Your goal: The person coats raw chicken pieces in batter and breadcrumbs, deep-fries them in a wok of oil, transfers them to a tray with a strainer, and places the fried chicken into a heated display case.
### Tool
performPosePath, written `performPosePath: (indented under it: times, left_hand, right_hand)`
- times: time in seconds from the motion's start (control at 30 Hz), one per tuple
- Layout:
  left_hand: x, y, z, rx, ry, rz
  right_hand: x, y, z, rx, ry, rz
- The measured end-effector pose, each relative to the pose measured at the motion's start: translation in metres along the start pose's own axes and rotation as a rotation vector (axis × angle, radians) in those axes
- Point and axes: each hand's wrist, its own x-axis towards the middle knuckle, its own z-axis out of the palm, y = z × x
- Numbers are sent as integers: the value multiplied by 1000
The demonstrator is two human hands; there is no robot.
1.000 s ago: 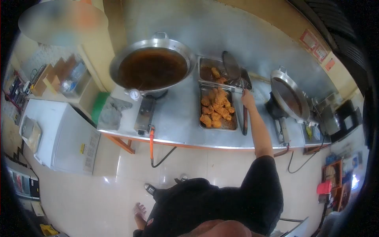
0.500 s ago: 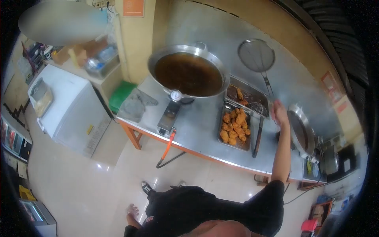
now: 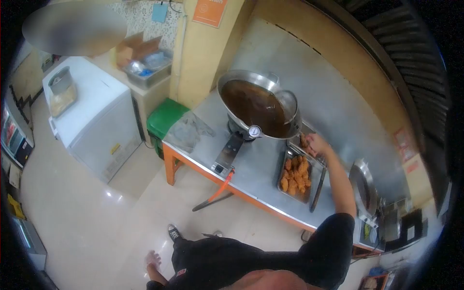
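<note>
My right hand (image 3: 317, 144) is closed round the handle of a round mesh strainer (image 3: 287, 104), whose head lies at the right side of a large pan of brown oil (image 3: 251, 104). Below that hand, a metal tray (image 3: 305, 196) holds several pieces of fried chicken (image 3: 296, 174). Behind it, a second tray (image 3: 306, 128) is partly hidden by my hand and the pan. Low over the floor hangs my left hand (image 3: 153, 259), fingers apart and nothing in it. A thermometer (image 3: 254, 131) sits on the pan's near rim.
A dark-handled tool (image 3: 317, 189) lies right of the chicken tray. Another pan (image 3: 364, 187) stands farther right. A burner control (image 3: 227, 155) with an orange hose (image 3: 220, 190) is at the table's front. A green bin (image 3: 165, 117) and a white freezer (image 3: 96, 116) stand left.
The strainer, held upright near the wall before, has moved left and down to the large pan with my right hand. The view has swung left. My left hand still hangs low.
</note>
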Motion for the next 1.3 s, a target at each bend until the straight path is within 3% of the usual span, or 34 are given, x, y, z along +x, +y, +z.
performPosePath:
  times: [0.17,0.5,0.73,0.93,1.1,1.3]
  left_hand:
    - [9,-7,-36,138,53,-47]
    - [46,93,-43,55,21,52]
    - [38,120,-53,65,39,143]
    - [35,87,-84,-32,68,-36]
    - [38,52,-107,2,117,-28]
    - [52,58,-123,-27,-18,-35]
  right_hand:
    - [-39,-64,21,127,-137,18]
    - [-48,-166,51,648,-324,186]
    - [-14,-200,79,916,-244,127]
    - [17,-208,92,1050,-142,141]
    - [39,-191,96,1163,-72,125]
    - [47,-165,96,855,177,87]
